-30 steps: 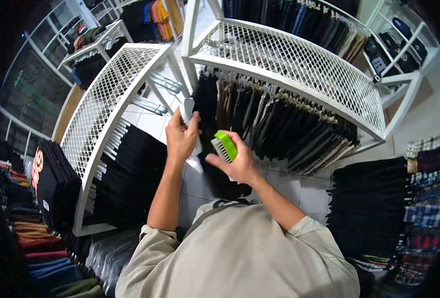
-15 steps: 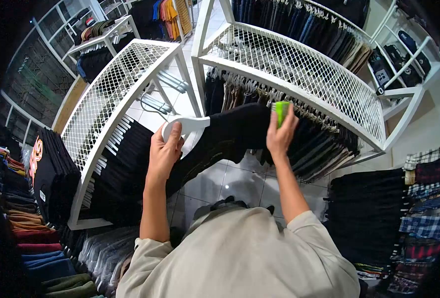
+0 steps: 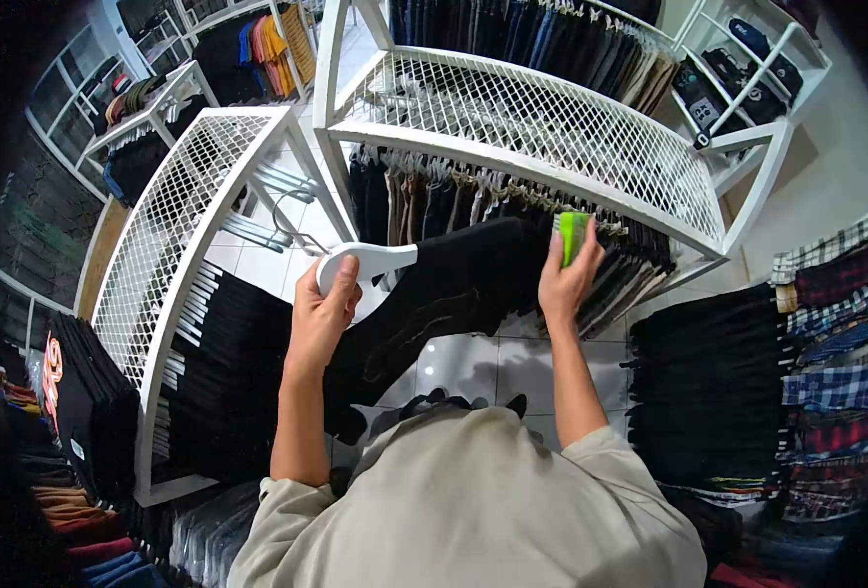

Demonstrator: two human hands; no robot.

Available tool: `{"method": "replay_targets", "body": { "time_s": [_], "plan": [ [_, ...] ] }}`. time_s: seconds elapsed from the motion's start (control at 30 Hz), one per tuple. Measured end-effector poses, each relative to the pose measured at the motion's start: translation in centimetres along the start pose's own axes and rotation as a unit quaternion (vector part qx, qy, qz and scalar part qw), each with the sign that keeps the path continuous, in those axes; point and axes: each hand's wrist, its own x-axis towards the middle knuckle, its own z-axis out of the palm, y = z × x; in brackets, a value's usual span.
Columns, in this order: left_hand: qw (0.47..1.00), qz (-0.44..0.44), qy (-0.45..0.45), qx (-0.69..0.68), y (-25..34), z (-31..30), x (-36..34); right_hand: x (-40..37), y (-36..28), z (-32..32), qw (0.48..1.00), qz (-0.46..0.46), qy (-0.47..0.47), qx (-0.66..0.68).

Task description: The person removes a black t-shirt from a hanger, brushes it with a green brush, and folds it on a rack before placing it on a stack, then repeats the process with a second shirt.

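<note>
My left hand (image 3: 323, 306) is closed around the broad neck of a white hanger (image 3: 375, 259), thumb on top, below its metal hook. From the hanger hangs a black garment (image 3: 434, 294) with faint stitched or printed lines, stretching to the right and down past my left forearm. My right hand (image 3: 566, 284) grips a bright green brush (image 3: 572, 237) with pale bristles facing left. It is held upright just beyond the garment's right end.
White mesh-topped racks (image 3: 522, 127) stand ahead and to the left (image 3: 189, 176), with rows of hung trousers and black clothes beneath. Dark garments (image 3: 708, 392) and plaid shirts (image 3: 836, 392) hang at right. White floor tiles (image 3: 454, 367) show between my feet and the racks.
The view has turned, so the racks sit further left. My right hand with the brush is slightly further from the hanger, and more of the garment's face shows. Both hands keep their holds.
</note>
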Motion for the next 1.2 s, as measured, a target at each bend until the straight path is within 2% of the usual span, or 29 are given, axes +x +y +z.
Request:
{"method": "replay_targets", "body": {
  "time_s": [0.07, 0.1, 0.13, 0.17, 0.2, 0.27, 0.33, 0.37, 0.4, 0.43, 0.47, 0.53, 0.6, 0.63, 0.67, 0.73, 0.8, 0.83, 0.87, 0.9, 0.93, 1.0, 1.07, 1.2],
  "plan": [
    [1.0, -0.003, -0.02, -0.012, -0.2, 0.5, 0.1, -0.1, -3.3, -1.8, 0.998, -0.064, 0.009, -0.011],
    [0.999, 0.017, -0.034, 0.007, -0.1, 1.0, 0.3, -0.6, -6.0, -2.4, 0.996, -0.067, -0.018, 0.051],
    [0.998, 0.038, -0.05, 0.027, 0.1, 1.6, 0.4, -1.1, -8.0, -2.8, 0.988, -0.14, -0.036, 0.043],
    [0.998, 0.029, -0.059, 0.023, 0.2, 2.0, 0.4, -1.8, -9.4, -2.9, 0.98, -0.164, -0.078, 0.08],
    [0.997, 0.03, -0.066, 0.023, 0.3, 2.4, 0.5, -3.1, -9.7, -2.5, 0.974, -0.168, -0.119, 0.092],
    [0.994, 0.05, -0.097, 0.018, 0.5, 2.8, 0.6, -3.2, -7.9, -1.6, 0.971, -0.217, -0.086, 0.053],
    [0.992, 0.074, -0.1, 0.018, 0.2, 2.6, 0.7, -1.6, -4.7, -1.2, 0.991, -0.125, -0.025, 0.033],
    [0.989, 0.109, -0.086, 0.057, 0.1, 2.7, 0.6, -1.0, -2.3, -0.9, 0.999, -0.041, -0.009, -0.004],
    [0.983, 0.142, -0.071, 0.096, -0.1, 2.6, 0.4, -0.9, 1.1, -1.0, 0.996, 0.057, -0.043, -0.054],
    [0.984, 0.14, -0.079, 0.076, 0.0, 2.4, 0.4, -0.6, 2.0, -1.8, 0.995, 0.073, -0.034, -0.052],
    [0.984, 0.14, -0.077, 0.076, -0.1, 2.4, 0.4, -0.2, 2.5, -2.6, 0.998, 0.021, -0.02, -0.048],
    [0.972, 0.175, -0.093, 0.127, -0.4, 2.7, 0.4, 0.4, -2.1, -4.3, 1.0, -0.014, -0.016, 0.02],
    [0.973, 0.168, -0.095, 0.129, -0.5, 3.4, 0.3, 0.0, -6.3, -5.0, 0.993, -0.1, -0.055, 0.038],
    [0.953, 0.228, -0.1, 0.172, -0.4, 3.8, 0.4, -0.2, -7.9, -5.0, 0.981, -0.154, -0.086, 0.077],
    [0.928, 0.287, -0.105, 0.215, -0.3, 4.0, 0.5, -0.7, -8.9, -5.0, 0.97, -0.17, -0.137, 0.109],
    [0.901, 0.333, -0.104, 0.257, -0.5, 4.1, 0.4, -0.8, -7.9, -4.2, 0.968, -0.185, -0.143, 0.093],
    [0.871, 0.36, -0.092, 0.322, -1.2, 3.2, 0.4, 0.4, -4.1, -3.4, 0.988, -0.076, -0.108, 0.077],
    [0.871, 0.36, -0.09, 0.321, -1.2, 2.9, 0.3, 1.1, -0.9, -3.1, 0.994, -0.023, -0.103, -0.002],
    [0.849, 0.377, -0.091, 0.359, -1.0, 2.5, 0.1, 1.5, 1.7, -3.2, 0.991, 0.03, -0.098, -0.082],
    [0.824, 0.393, -0.092, 0.398, -0.8, 2.2, 0.0, 1.7, 3.0, -4.0, 0.993, 0.043, -0.082, -0.072],
    [0.824, 0.395, -0.089, 0.397, -0.5, 2.2, 0.2, 2.4, 2.3, -4.5, 0.995, 0.052, -0.063, -0.061],
    [0.795, 0.438, -0.121, 0.401, -0.1, 2.3, 0.1, 2.8, -0.6, -6.1, 0.997, 0.036, -0.066, -0.024],
    [0.782, 0.426, -0.151, 0.429, 0.1, 2.5, 0.0, 2.6, -5.1, -7.1, 0.985, -0.07, -0.132, 0.09],
    [0.722, 0.506, -0.17, 0.439, -0.9, 3.6, 0.6, 1.9, -9.4, -7.5, 0.935, -0.173, -0.289, 0.113]
  ]
}}
